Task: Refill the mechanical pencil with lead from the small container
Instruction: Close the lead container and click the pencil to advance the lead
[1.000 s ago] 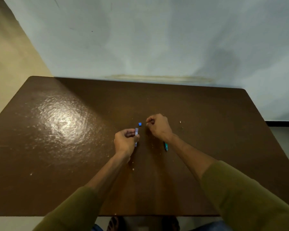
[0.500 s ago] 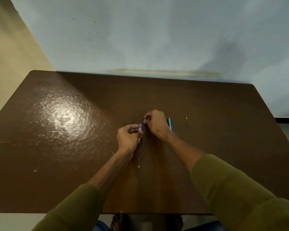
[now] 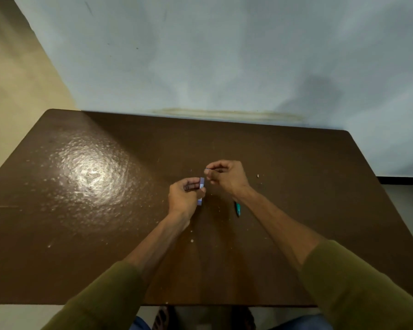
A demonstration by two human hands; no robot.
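While gripping the small purple lead box [image 3: 202, 189] in the curled left hand [image 3: 185, 195] and pinching a tiny blue bit [image 3: 207, 168] in the right hand [image 3: 225, 177], reach back for the thin teal mechanical pencil [image 3: 238, 208] lying lengthways on the brown table [image 3: 320, 186] under the right wrist.

Left hand [image 3: 185, 194] grips a small purple container [image 3: 201, 191], upright, at table [image 3: 105, 234] centre; right hand [image 3: 227, 176], at its 1 o'clock, pinches a tiny blue bit [image 3: 206, 169] just above the container's top; teal pencil [image 3: 237, 208] lies under the right wrist, at the container's 4 o'clock.
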